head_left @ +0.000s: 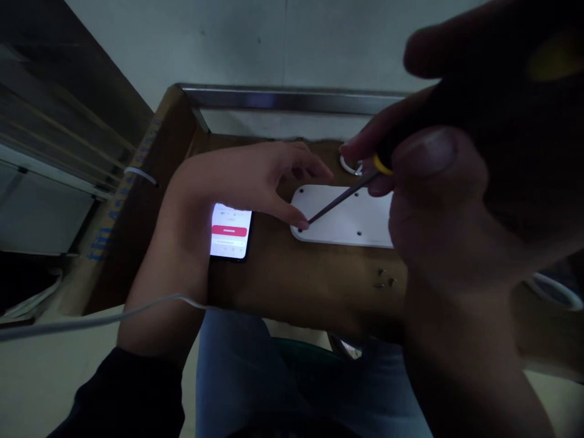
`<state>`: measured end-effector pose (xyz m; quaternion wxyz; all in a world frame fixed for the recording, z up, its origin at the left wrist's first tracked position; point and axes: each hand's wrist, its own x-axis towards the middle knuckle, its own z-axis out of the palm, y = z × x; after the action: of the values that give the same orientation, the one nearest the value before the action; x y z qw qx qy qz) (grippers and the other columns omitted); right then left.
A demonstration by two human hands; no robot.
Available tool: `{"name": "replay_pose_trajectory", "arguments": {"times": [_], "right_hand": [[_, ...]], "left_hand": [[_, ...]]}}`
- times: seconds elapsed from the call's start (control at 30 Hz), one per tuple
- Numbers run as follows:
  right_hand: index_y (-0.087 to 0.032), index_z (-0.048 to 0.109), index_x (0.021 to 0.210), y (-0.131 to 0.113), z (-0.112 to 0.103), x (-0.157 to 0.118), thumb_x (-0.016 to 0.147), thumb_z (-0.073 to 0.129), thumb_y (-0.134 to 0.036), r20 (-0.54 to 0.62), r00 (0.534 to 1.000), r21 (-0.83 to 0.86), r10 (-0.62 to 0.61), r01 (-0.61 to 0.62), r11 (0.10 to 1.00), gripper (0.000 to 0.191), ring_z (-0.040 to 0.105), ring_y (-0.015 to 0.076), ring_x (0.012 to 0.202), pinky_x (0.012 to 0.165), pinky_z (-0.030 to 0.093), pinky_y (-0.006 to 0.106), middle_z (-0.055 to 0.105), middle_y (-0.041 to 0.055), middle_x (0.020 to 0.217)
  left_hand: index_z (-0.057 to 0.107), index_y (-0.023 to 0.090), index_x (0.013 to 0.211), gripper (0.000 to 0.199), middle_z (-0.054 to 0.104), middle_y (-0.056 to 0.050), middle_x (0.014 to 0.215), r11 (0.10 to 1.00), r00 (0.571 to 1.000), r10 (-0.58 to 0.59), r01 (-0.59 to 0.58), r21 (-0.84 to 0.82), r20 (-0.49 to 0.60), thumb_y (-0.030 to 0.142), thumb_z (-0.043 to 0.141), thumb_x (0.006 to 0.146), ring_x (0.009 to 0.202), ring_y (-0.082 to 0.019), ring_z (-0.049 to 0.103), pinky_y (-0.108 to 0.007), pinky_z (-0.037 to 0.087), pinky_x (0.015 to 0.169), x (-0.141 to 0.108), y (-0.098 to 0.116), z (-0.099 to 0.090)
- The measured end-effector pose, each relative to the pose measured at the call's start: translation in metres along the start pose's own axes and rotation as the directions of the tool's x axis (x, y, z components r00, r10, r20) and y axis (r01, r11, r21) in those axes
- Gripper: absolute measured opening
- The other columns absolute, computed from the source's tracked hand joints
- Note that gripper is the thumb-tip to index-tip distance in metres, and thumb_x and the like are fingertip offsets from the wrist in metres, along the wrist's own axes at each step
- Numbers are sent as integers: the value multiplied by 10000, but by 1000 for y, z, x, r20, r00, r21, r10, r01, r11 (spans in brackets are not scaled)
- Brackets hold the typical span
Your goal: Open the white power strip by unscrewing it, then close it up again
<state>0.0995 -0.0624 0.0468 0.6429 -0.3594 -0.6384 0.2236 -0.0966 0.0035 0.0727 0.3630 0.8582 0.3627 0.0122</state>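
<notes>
A white, round-cornered plate [333,216] with small dark holes lies on the brown surface. In my right hand [438,164] is a screwdriver [344,194] with a dark and yellow handle, its tip near the plate's lower left hole. My left hand [269,176] arches over the plate's left end with fingers apart; its thumb touches the plate beside the tip. Whether a small screw is at the tip cannot be made out. Several small screws [385,280] lie below the plate. My right hand hides the plate's right end.
A lit phone [229,234] lies under my left wrist. A white cable [159,301] crosses my left forearm. Behind the plate sits a white ring-shaped piece [349,164]. A metal rail [283,99] runs along the back, and a brown side panel [141,213] stands at left.
</notes>
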Motion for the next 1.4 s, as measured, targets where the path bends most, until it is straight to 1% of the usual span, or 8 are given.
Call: {"name": "replay_pose_trajectory", "arguments": {"times": [0.1, 0.2, 0.3, 0.57, 0.8, 1.0, 1.23, 1.4], "right_hand": [[-377, 709, 1087, -3, -2, 0, 993, 604, -201, 44, 996, -23, -80, 81, 996, 226, 731, 94, 1140, 964, 658, 260, 711, -224, 1168], [-415, 712, 1130, 5, 2, 1, 995, 661, -266, 11, 991, 47, -133, 133, 990, 207, 749, 103, 991, 870, 675, 279, 712, -159, 1077], [-421, 715, 1116, 14, 5, 4, 995, 681, -324, 38, 977, 38, -209, 208, 977, 159, 715, 103, 887, 740, 642, 275, 674, -106, 992], [-463, 712, 1138, 11, 6, 3, 1003, 701, -315, 67, 981, 141, -180, 169, 976, 201, 767, 112, 1110, 920, 670, 291, 742, -174, 1116], [-454, 713, 1123, 10, 4, 6, 999, 690, -238, 139, 972, 219, -188, 155, 963, 250, 747, 101, 1140, 1027, 647, 293, 711, -150, 1031], [-441, 708, 1105, 21, -5, 10, 862, 812, -157, 203, 945, 128, -257, 235, 964, 388, 652, 86, 949, 663, 584, 207, 663, -113, 944], [-424, 666, 1215, 36, -1, 12, 790, 860, -191, 140, 959, 145, -247, 227, 963, 522, 689, 113, 750, 632, 630, 336, 575, -40, 1082], [-428, 727, 1230, 32, 0, 11, 884, 767, -191, 159, 925, 154, -345, 322, 934, 421, 647, 101, 841, 698, 612, 276, 653, -74, 890]], "left_hand": [[690, 148, 1335, 468, 736, 11, 1373, 983, 992, 121, -124, -136, -29, 282, 765, 893, 1117, -117, 703, -242, 552, 986, -5, 5, -4], [780, 98, 1031, 209, 813, 12, 1001, 954, 978, 207, -209, -213, -35, 230, 803, 871, 1066, -110, 711, -181, 524, 941, -2, 5, -3], [755, 96, 822, 129, 719, 59, 687, 945, 973, 227, -230, -233, -38, 196, 823, 868, 990, -83, 718, -124, 499, 883, 0, 4, -2], [760, 134, 802, 135, 746, 149, 729, 842, 955, 280, -291, -454, -94, 15, 764, 864, 742, 32, 694, -45, 525, 697, -4, 11, -2], [804, 118, 938, 160, 816, 118, 833, 825, 956, 234, -291, -484, -175, 11, 804, 820, 799, 6, 732, -71, 556, 754, -2, 10, 1], [799, 100, 886, 94, 797, 42, 806, 848, 963, 182, -257, -464, -201, 129, 842, 808, 756, -49, 704, -149, 544, 703, -5, 11, 1], [704, 118, 771, 164, 643, 91, 700, 846, 962, 185, -260, -466, -202, 165, 861, 786, 682, -21, 560, -169, 448, 653, -2, 11, 5], [760, 105, 923, 98, 761, 39, 865, 815, 944, 278, -330, -477, -178, 170, 803, 864, 823, -51, 692, -149, 522, 730, -4, 9, 3]]}}
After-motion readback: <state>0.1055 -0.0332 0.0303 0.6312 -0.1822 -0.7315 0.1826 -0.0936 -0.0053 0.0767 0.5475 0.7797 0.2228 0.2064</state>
